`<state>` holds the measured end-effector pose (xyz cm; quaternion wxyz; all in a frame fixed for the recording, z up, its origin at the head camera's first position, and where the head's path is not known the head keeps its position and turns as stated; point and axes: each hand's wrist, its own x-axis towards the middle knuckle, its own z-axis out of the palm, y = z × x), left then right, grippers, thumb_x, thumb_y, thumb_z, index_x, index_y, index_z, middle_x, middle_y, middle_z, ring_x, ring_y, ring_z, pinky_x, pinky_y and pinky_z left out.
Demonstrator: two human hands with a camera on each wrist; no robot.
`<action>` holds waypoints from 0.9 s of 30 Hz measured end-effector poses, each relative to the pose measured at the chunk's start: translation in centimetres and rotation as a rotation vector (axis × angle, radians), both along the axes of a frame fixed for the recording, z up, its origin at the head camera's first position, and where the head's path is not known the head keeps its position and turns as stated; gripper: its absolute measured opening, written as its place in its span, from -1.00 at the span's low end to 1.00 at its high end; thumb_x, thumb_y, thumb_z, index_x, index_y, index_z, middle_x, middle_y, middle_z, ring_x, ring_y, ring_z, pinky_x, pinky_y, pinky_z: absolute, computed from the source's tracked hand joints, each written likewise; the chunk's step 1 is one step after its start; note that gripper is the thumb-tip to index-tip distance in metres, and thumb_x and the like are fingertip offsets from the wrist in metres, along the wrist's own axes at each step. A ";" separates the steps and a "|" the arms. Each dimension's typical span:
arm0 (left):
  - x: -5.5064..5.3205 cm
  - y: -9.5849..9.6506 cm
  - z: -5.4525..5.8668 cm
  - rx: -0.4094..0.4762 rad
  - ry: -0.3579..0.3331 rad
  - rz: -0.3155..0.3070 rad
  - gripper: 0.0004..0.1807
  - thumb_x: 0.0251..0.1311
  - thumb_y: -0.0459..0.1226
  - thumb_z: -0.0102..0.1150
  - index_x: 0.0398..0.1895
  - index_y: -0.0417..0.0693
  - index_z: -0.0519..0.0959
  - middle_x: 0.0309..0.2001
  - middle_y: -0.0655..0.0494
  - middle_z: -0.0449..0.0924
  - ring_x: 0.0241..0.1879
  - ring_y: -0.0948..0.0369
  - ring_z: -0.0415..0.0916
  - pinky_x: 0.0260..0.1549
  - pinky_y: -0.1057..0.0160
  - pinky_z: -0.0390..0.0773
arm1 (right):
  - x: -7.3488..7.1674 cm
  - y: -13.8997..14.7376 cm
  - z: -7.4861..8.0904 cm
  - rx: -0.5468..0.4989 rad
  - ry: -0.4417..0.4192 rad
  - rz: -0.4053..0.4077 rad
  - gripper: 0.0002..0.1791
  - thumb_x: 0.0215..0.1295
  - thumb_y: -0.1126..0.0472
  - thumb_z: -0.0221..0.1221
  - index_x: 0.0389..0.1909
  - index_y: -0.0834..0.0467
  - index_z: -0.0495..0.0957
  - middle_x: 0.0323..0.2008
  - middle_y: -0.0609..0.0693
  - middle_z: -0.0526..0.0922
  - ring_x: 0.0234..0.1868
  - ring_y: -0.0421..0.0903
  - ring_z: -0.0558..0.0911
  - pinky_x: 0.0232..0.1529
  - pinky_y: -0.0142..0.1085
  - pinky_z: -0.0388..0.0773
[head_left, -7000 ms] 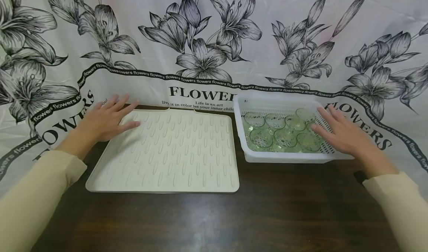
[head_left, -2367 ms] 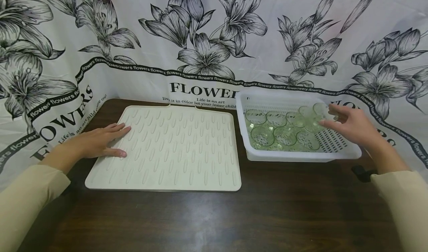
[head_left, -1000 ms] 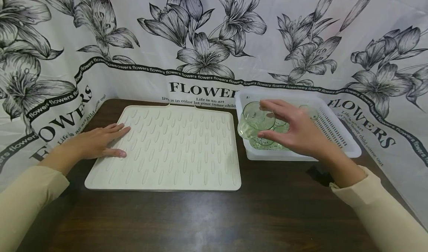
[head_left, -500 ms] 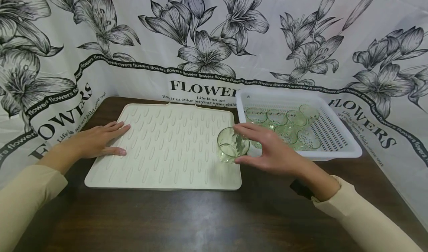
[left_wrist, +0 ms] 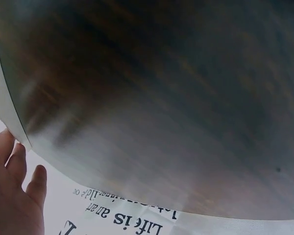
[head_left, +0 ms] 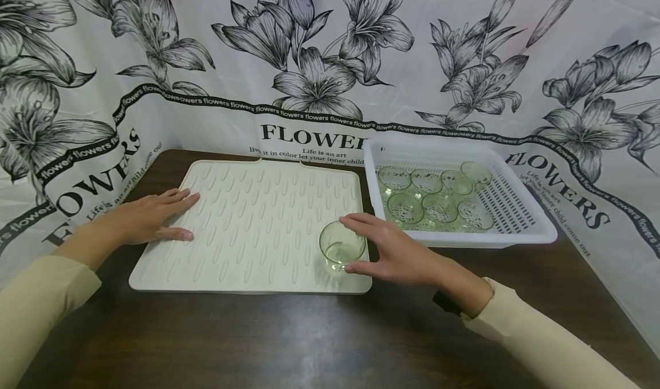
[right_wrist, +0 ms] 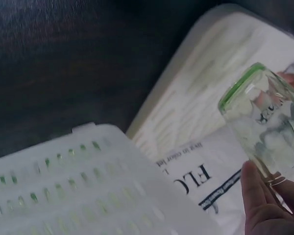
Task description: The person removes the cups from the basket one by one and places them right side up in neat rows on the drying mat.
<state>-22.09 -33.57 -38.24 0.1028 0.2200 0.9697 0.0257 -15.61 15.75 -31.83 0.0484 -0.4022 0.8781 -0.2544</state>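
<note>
Head view: we are looking at a white cloth [head_left: 371, 114] printed with black line-drawn flowers and lettering, hanging as a backdrop behind a dark wooden table [head_left: 258, 337]. Left of centre on the table, we are seeing an off-white tray [head_left: 247, 228] with rows of narrow oval ridges. A white slotted basket [head_left: 464, 242] is standing just beside it, on the right. At the lower left and lower right, cream sleeves [head_left: 546, 326] are covering the person's forearms. We are seeing the left hand [head_left: 146, 218] resting on the tray's left edge, its fingers straight and holding nothing. The right hand [head_left: 394, 248] is grasping a clear greenish glass [head_left: 340, 244], with the thumb on its near side and the fingers near the rim on its far side. We are finding that glass over the front right part of the tray, but we are not able to tell whether its base is touching. Inside the basket, we are counting seven other glasses [head_left: 405, 208], grouped toward its left and middle. A small dark object [head_left: 446, 302] is showing at the right wrist, mostly hidden.
</note>
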 end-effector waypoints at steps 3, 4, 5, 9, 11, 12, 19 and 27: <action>0.1 0.0 0.0 0.004 0.001 0.004 0.08 0.17 0.33 0.14 0.56 -0.13 0.08 0.49 -0.35 0.08 0.43 -0.36 0.02 0.20 -0.42 0.18 | 0.0 -0.1 -0.5 0.012 -0.019 0.007 -0.13 0.24 -0.02 0.38 0.48 0.18 0.25 0.41 0.06 0.33 0.42 -0.05 0.34 0.31 -0.06 0.36; 0.1 0.0 0.1 0.005 -0.001 0.007 0.08 0.16 0.33 0.14 0.56 -0.12 0.08 0.49 -0.33 0.07 0.43 -0.35 0.02 0.20 -0.42 0.18 | 0.0 -0.1 -0.6 0.016 -0.026 0.006 -0.13 0.24 -0.02 0.37 0.48 0.17 0.24 0.42 0.05 0.32 0.42 -0.05 0.34 0.31 -0.06 0.36; 0.2 0.0 0.1 0.009 -0.002 0.008 0.08 0.16 0.33 0.14 0.56 -0.12 0.08 0.49 -0.33 0.07 0.43 -0.35 0.02 0.21 -0.42 0.17 | 0.0 -0.1 -0.8 0.020 -0.032 0.006 -0.13 0.25 -0.02 0.37 0.49 0.15 0.23 0.41 0.05 0.32 0.41 -0.05 0.35 0.31 -0.06 0.37; 0.3 -0.1 0.2 0.025 -0.005 0.003 0.07 0.16 0.32 0.15 0.56 -0.13 0.09 0.50 -0.32 0.07 0.44 -0.33 0.01 0.23 -0.40 0.15 | 0.0 0.0 -1.2 0.019 -0.047 0.002 -0.15 0.26 0.00 0.36 0.50 0.13 0.22 0.41 0.04 0.31 0.40 -0.06 0.35 0.29 -0.06 0.38; 0.3 -0.1 0.2 0.027 0.003 -0.008 0.07 0.16 0.31 0.16 0.55 -0.15 0.10 0.49 -0.33 0.08 0.44 -0.33 0.02 0.23 -0.40 0.15 | 0.0 0.1 -1.4 0.014 -0.048 0.000 -0.15 0.26 0.03 0.36 0.50 0.11 0.22 0.41 0.03 0.31 0.39 -0.06 0.36 0.29 -0.05 0.39; 0.3 -0.1 0.2 0.027 0.006 -0.010 0.07 0.16 0.32 0.16 0.55 -0.15 0.11 0.49 -0.33 0.09 0.44 -0.33 0.03 0.22 -0.40 0.15 | 0.0 0.1 -1.4 0.010 -0.048 -0.001 -0.16 0.26 0.03 0.37 0.50 0.11 0.22 0.41 0.02 0.31 0.39 -0.06 0.36 0.29 -0.05 0.39; 0.3 0.0 0.2 0.025 0.011 -0.005 0.08 0.14 0.33 0.17 0.54 -0.15 0.13 0.49 -0.32 0.09 0.43 -0.34 0.03 0.21 -0.42 0.16 | 0.3 0.2 -1.6 -0.005 -0.043 -0.020 -0.14 0.27 0.03 0.35 0.52 -0.01 0.15 0.45 -0.05 0.24 0.44 -0.10 0.27 0.33 -0.02 0.32; 0.6 0.1 0.4 0.036 -0.003 0.005 0.08 0.13 0.34 0.17 0.53 -0.15 0.15 0.50 -0.32 0.08 0.44 -0.33 0.02 0.23 -0.42 0.11 | 1.5 1.0 -1.1 0.034 -0.059 -0.038 -0.02 0.26 -0.09 0.33 0.57 -0.18 -0.03 0.56 -0.04 -0.05 0.49 -0.02 0.17 0.29 0.06 0.35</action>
